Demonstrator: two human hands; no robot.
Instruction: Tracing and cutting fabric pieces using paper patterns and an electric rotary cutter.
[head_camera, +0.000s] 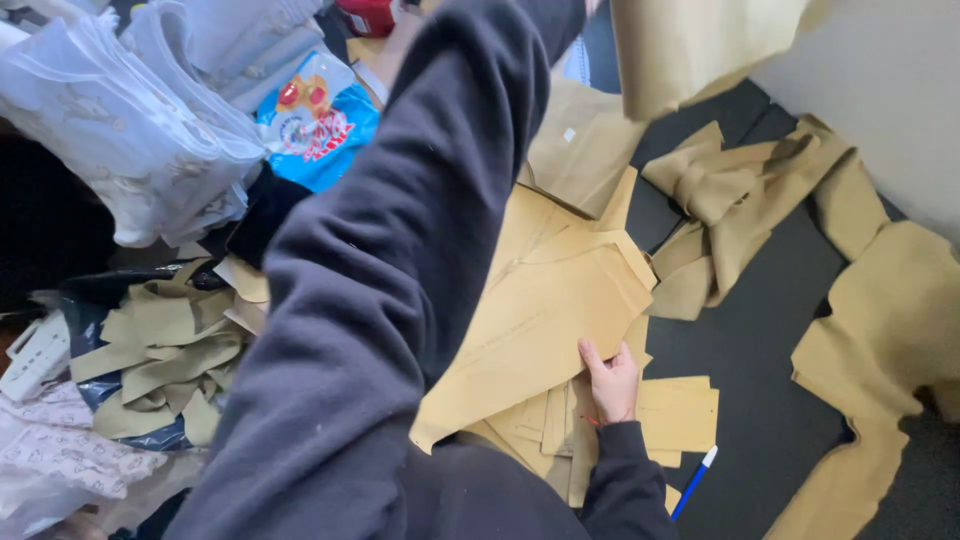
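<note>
My right hand, in a dark sleeve, lies flat on a stack of tan paper pattern pieces, its fingertips at the lower edge of the largest piece. It grips nothing that I can see. My left arm, in the same dark sleeve, reaches up across the middle of the view, and its hand is beyond the top edge. A tan piece hangs lifted at the top, close to where that arm ends. What holds it is hidden.
A blue and white pen lies on the dark mat. Long tan strips and a crumpled tan piece lie to the right. On the left are clear bags of garments, a blue snack bag and olive paper scraps.
</note>
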